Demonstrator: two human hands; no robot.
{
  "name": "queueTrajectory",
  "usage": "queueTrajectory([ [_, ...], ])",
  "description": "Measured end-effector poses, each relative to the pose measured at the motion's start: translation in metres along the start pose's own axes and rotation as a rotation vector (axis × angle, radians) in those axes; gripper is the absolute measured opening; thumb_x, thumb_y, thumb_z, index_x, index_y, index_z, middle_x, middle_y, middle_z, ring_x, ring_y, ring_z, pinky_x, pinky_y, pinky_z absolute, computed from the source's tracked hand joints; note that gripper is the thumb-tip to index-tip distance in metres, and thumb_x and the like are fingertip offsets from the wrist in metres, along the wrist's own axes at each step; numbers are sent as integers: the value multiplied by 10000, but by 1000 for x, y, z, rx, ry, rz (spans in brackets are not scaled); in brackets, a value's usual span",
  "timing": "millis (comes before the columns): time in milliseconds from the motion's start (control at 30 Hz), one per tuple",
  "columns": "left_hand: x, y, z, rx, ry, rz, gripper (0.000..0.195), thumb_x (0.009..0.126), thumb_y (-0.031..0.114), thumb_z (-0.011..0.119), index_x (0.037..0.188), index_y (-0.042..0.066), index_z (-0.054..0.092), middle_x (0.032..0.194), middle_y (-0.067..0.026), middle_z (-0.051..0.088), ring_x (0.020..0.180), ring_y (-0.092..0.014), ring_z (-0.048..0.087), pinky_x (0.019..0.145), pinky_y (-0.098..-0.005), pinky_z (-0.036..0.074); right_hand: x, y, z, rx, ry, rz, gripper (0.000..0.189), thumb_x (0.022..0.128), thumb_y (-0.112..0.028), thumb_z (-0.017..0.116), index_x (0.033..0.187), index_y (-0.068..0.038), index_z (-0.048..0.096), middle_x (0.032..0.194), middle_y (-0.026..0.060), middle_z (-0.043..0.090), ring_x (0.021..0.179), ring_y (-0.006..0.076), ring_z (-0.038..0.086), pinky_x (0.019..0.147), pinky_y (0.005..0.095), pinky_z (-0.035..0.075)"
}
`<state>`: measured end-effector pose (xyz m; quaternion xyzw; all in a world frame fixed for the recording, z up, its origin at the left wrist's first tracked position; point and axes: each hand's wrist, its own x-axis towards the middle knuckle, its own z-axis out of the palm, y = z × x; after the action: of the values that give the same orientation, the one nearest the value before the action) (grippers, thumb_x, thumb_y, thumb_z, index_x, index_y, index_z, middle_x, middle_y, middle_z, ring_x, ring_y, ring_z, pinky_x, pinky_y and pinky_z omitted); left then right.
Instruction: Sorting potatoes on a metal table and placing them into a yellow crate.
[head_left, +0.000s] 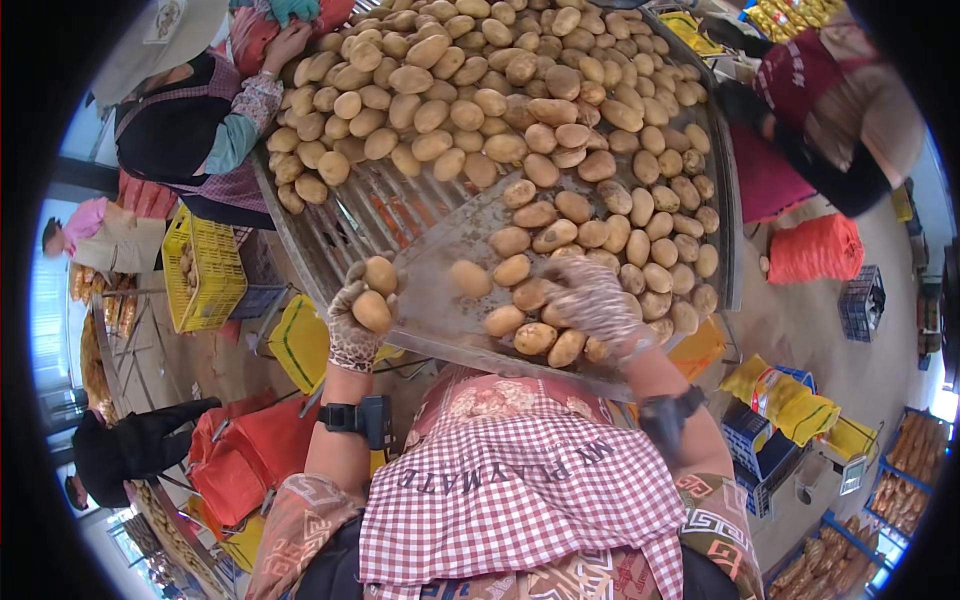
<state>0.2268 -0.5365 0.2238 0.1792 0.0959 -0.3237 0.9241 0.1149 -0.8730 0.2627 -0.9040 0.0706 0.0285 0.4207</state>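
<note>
My left hand (355, 319), in a leopard-print glove, is closed around two potatoes (373, 312) at the left edge of the metal sorting table (427, 289). Over loose potatoes (535, 339) near the table's front edge is my right hand (592, 300), in a patterned glove and blurred. Its fingers reach down among the potatoes, and whether they grip one is hard to make out. A single potato (471, 279) lies on the metal sheet between my hands. Behind it, a large heap of potatoes (465, 97) covers the slatted part (390, 199) of the table.
Co-workers stand at the left (187, 127) and right (817, 112) sides of the table. A yellow crate (202, 270) is at left, and a yellow mesh bag (296, 345) hangs by the front left corner. On the right floor are a red sack (816, 249) and a crate (861, 304).
</note>
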Motion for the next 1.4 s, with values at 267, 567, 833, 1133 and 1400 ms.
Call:
queueTrajectory([
  [267, -12, -10, -12, 251, 326, -135, 458, 882, 136, 587, 1301, -2, 464, 1139, -250, 573, 712, -265, 622, 608, -353, 598, 63, -9, 79, -743, -319, -113, 286, 963, -156, 455, 1162, -101, 652, 1181, 152, 625, 1091, 287, 619, 886, 439, 502],
  [567, -5, -33, -1, 105, 355, -169, 486, 903, 340, 610, 1209, -29, 529, 1073, -174, 635, 711, -246, 637, 599, -358, 586, 72, -22, 6, 193, -510, 40, 490, 816, -235, 656, 1268, -67, 571, 1278, 138, 573, 1141, 275, 571, 987, 371, 452],
  [833, 41, -71, 31, 574, 417, -227, 542, 868, 419, 674, 1249, 60, 535, 1156, -123, 608, 945, -226, 639, 651, -354, 584, 66, 2, 86, 603, -457, 391, 684, 895, -343, 630, 1432, -11, 365, 1403, 183, 458, 1299, 257, 428, 1067, 349, 356],
  [1133, 13, -76, 10, 316, -87, -104, 438, 929, 344, 598, 1257, 64, 521, 1180, -75, 590, 1057, -197, 577, 868, -350, 540, 37, -35, 76, 1251, -640, 412, 442, 927, -211, 583, 1314, -32, 469, 1278, 117, 520, 1157, 214, 520, 1002, 326, 445],
  [1400, -119, 2, -5, 167, 50, 319, 497, 944, 290, 585, 1361, 55, 448, 1306, -109, 520, 1095, -230, 568, 874, -369, 515, 40, -183, 144, 935, -728, 330, 547, 948, -356, 542, 1409, -104, 389, 1356, 149, 485, 1165, 294, 543, 910, 396, 515],
])
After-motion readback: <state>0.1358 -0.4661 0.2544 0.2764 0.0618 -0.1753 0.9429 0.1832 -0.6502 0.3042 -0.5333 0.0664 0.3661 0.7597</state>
